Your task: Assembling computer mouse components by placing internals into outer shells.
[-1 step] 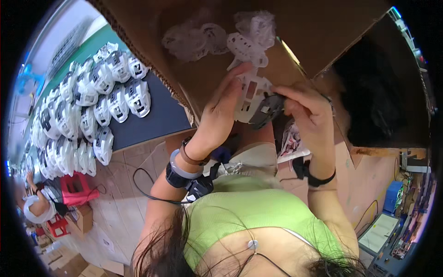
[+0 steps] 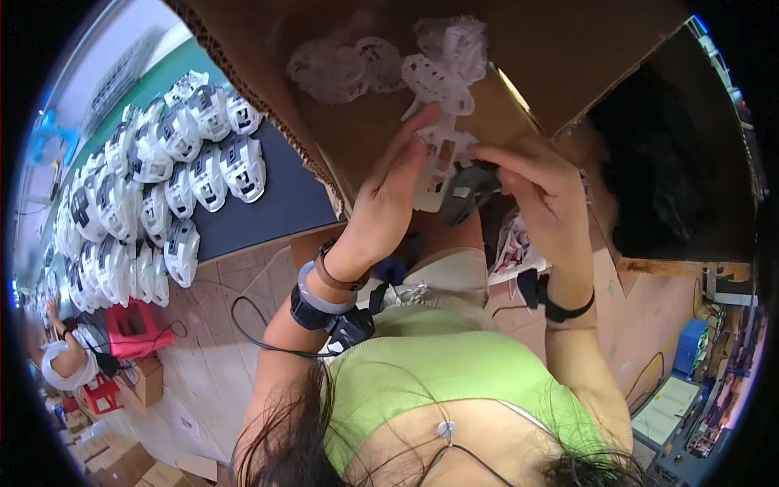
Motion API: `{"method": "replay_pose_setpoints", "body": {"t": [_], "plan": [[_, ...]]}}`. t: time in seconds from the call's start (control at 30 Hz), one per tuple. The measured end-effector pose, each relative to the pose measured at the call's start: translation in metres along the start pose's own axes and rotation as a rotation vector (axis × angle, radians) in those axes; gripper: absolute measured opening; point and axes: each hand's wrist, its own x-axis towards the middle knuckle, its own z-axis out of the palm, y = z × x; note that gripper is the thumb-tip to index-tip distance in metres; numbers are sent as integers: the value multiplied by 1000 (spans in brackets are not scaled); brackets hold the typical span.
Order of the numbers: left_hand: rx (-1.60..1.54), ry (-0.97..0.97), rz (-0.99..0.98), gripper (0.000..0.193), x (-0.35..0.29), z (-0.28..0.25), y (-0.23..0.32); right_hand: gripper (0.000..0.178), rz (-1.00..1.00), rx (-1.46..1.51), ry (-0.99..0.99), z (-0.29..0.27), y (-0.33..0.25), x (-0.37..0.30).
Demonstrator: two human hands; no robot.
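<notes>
My left hand point(image 2: 392, 191) is closed on a white plastic shell point(image 2: 430, 193) with rectangular cut-outs, its thumb and fingers along the left side. A dark grey, curved plastic piece point(image 2: 468, 193) lies against the shell's lower right, overlapping it. My right hand point(image 2: 540, 183) pinches that dark piece at its upper right edge, fingers bent. Just beyond the shell, more white plastic shells point(image 2: 436, 79) lie inside a cardboard box point(image 2: 357, 134), some in clear plastic bags. Where the dark piece meets the shell is partly hidden.
On the left, a dark-topped table point(image 2: 284, 203) carries several rows of white-and-grey shells point(image 2: 174, 146). A red stool point(image 2: 138, 329) and a seated person point(image 2: 69, 357) are beyond it. Another box point(image 2: 657, 162) with dark contents stands at right. A black cable point(image 2: 243, 325) runs to my left wrist.
The dark grey piece has turned in my right fingers and shows more of its lighter face. My right hand has shifted slightly, while the left keeps its hold on the white shell.
</notes>
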Motion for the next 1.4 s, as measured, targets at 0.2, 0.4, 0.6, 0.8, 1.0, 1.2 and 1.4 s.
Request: {"method": "replay_pose_setpoints", "body": {"t": [0.2,0.4,0.6,0.8,1.0,1.2,1.4], "plan": [[-206,19,-103,47,-11,0,13,27,-148,1,178,22,5,20],[-75,36,13,41,-10,1,8,30,-2,146,277,34,4,12],[26,46,155,35,-13,-1,8,30,-207,62,325,31,8,8],[159,2,211,29,-20,0,11,33,-197,25,339,35,9,-4],[-114,96,104,30,-7,-3,9,55,42,577,7,58,16,-1],[-221,57,-49,46,-10,1,-4,60,48,487,124,57,31,3],[-54,112,-253,50,-24,-5,0,56,15,372,127,67,27,2]]}}
